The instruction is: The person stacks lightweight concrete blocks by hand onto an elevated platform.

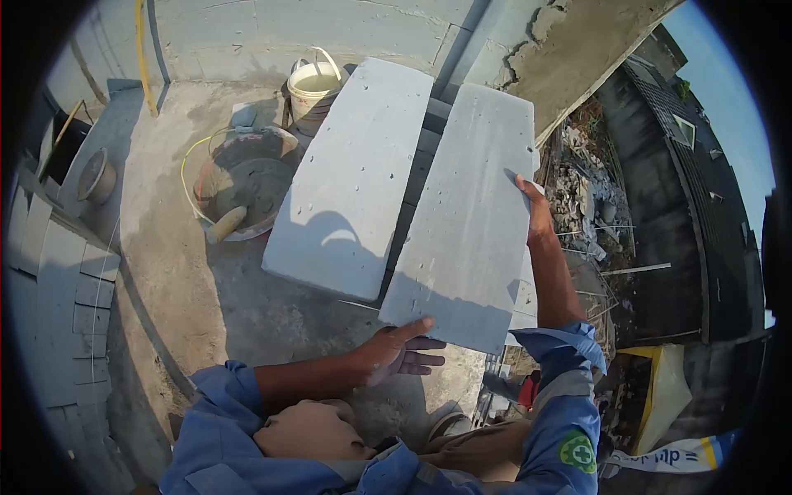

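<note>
A pale grey aerated concrete block (466,206) lies between my two hands, its broad face turned up. My right hand (536,213) grips its right edge, thumb on top and the other fingers hidden behind the edge. At the near left corner, my left hand (396,353) presses its thumb on the block, with its fingers stretched out below the near end. Left of it, across a narrow dark gap, is a second aerated concrete block (351,177), touched by neither hand. What lies under the two blocks is mostly hidden.
A round tub (200,188) of wet grey mortar stands on the concrete floor (153,206), a tan cylindrical handle (227,224) at its rim. Behind it is a white bucket (313,106). Stacked blocks (62,330) line the left side. Rubble (590,198) lies below the right edge.
</note>
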A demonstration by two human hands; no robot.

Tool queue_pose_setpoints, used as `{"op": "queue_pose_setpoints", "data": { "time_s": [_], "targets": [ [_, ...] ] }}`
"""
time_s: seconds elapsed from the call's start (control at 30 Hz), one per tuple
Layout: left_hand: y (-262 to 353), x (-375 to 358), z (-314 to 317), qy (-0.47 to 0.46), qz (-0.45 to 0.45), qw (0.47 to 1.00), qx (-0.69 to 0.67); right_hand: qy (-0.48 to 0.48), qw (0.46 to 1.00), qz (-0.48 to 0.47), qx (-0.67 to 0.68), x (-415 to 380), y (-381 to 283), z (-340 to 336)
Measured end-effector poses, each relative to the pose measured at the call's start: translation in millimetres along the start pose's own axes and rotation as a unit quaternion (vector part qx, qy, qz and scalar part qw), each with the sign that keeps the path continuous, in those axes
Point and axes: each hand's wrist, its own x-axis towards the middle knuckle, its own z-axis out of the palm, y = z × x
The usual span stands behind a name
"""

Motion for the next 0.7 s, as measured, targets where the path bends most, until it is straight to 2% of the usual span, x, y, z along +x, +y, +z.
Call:
{"op": "queue_pose_setpoints", "data": {
  "time_s": [0.07, 0.13, 0.17, 0.33, 0.4, 0.43, 0.5, 0.53, 0.63, 0.7],
  "targets": [
    [9, -2, 1, 0.008, -0.007, 1.000, -0.001, 0.011, 0.999, 0.011, -0.032, 26, 12, 12],
    [20, -3, -4, 0.017, -0.016, 1.000, 0.002, -0.075, 0.996, 0.011, 0.053, 49, 22, 13],
    [24, -2, -6, 0.010, -0.018, 1.000, 0.009, -0.075, 0.996, 0.021, 0.051, 62, 27, 13],
    [24, 13, -16, -0.012, -0.061, 0.998, 0.019, 0.110, 0.992, 0.013, -0.061, 60, 22, -3],
    [26, 14, -21, -0.030, -0.070, 0.996, 0.041, 0.160, 0.978, -0.031, -0.133, 74, 35, -23],
    [23, 16, -23, -0.030, -0.078, 0.995, 0.047, 0.167, 0.977, -0.031, -0.127, 63, 36, -13],
    [19, 19, -29, -0.001, -0.072, 0.997, 0.025, 0.265, 0.922, -0.098, -0.265, 44, 43, 10],
    [18, 20, -32, 0.003, -0.080, 0.996, 0.027, 0.269, 0.923, -0.093, -0.259, 45, 46, 6],
    [19, 10, -41, -0.032, -0.080, 0.996, 0.028, 0.239, 0.932, -0.111, -0.248, 48, 50, -1],
    [34, -15, -49, -0.205, -0.044, 0.953, 0.220, 0.208, 0.951, -0.111, -0.201, 45, 56, -5]
  ]
}}
